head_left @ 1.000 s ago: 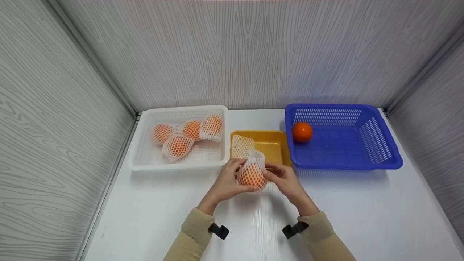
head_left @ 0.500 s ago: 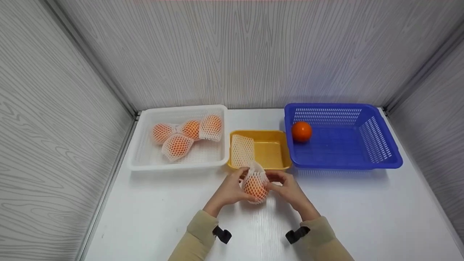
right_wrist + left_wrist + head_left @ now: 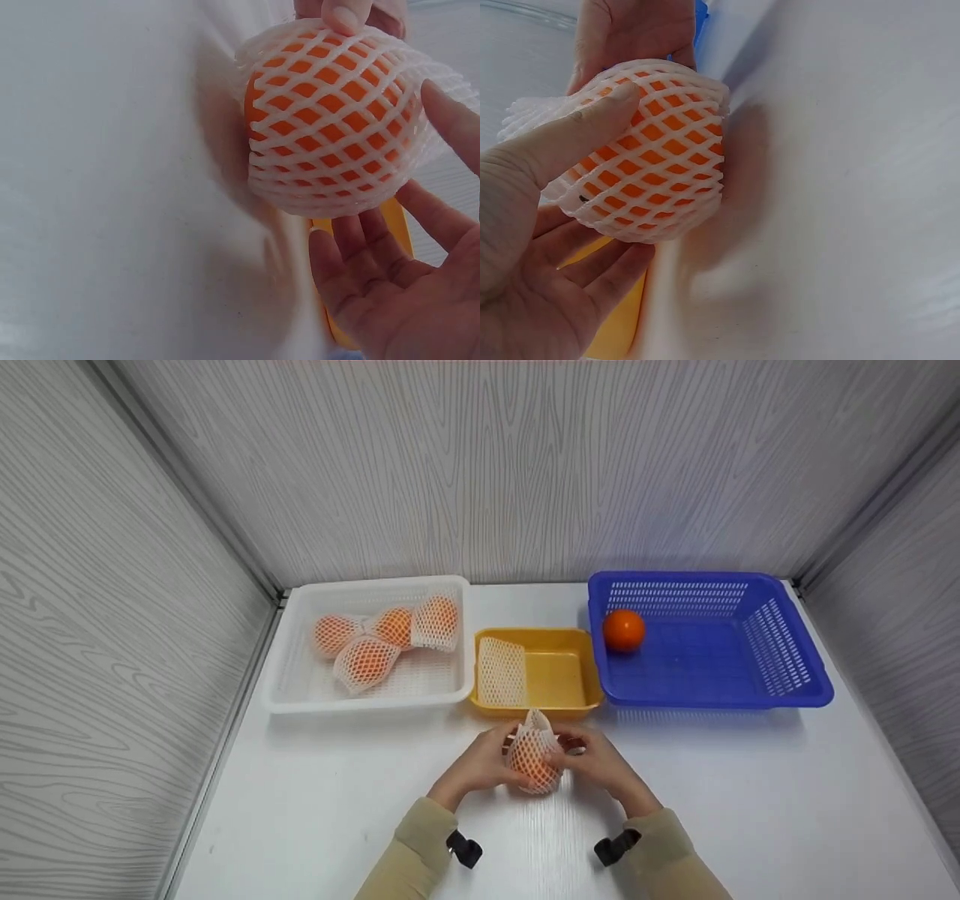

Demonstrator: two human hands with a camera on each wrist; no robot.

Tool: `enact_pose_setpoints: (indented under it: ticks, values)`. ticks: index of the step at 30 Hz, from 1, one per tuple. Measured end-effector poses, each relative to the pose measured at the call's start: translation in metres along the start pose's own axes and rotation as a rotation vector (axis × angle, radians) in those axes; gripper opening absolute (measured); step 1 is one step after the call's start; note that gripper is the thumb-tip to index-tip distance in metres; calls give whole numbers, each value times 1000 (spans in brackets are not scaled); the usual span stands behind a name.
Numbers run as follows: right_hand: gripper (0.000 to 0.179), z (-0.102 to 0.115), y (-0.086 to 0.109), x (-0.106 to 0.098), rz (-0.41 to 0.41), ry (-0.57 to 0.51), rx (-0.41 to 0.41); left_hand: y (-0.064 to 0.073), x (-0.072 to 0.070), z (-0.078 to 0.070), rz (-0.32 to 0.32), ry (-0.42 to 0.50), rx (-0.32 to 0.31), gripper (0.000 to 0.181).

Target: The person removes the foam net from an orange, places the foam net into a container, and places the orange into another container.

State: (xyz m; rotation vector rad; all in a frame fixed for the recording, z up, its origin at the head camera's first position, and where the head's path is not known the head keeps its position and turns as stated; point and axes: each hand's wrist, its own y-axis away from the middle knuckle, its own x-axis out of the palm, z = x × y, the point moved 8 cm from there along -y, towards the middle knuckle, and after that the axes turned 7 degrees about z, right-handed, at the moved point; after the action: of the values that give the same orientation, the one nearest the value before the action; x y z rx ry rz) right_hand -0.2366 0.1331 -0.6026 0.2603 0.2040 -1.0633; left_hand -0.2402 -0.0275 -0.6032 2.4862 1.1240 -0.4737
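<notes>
The orange (image 3: 535,763), in its net (image 3: 537,727), was between the two hands, just on the near side of the yellow tray (image 3: 555,679). The left hand (image 3: 480,763) gripped its left side, thumb across the net; the right hand (image 3: 604,765) held its right side lightly with thumb and forefinger, other fingers curving close by
</notes>
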Motion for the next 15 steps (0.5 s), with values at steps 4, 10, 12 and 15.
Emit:
enact_pose_setpoints:
  ticks: [4,10,12,15]
  values:
    - [31,-1,1,-4,-49,-1,29,0,0,-3,10,15,19,78]
    - [13,-5,3,-8,-116,-27,54,0,-5,-7,-56,77,65,52]
    - [12,-4,3,-7,-112,-41,39,0,-7,-8,-84,74,72,42]
    - [17,-5,3,-5,-84,-55,17,1,-7,-8,-108,74,77,32]
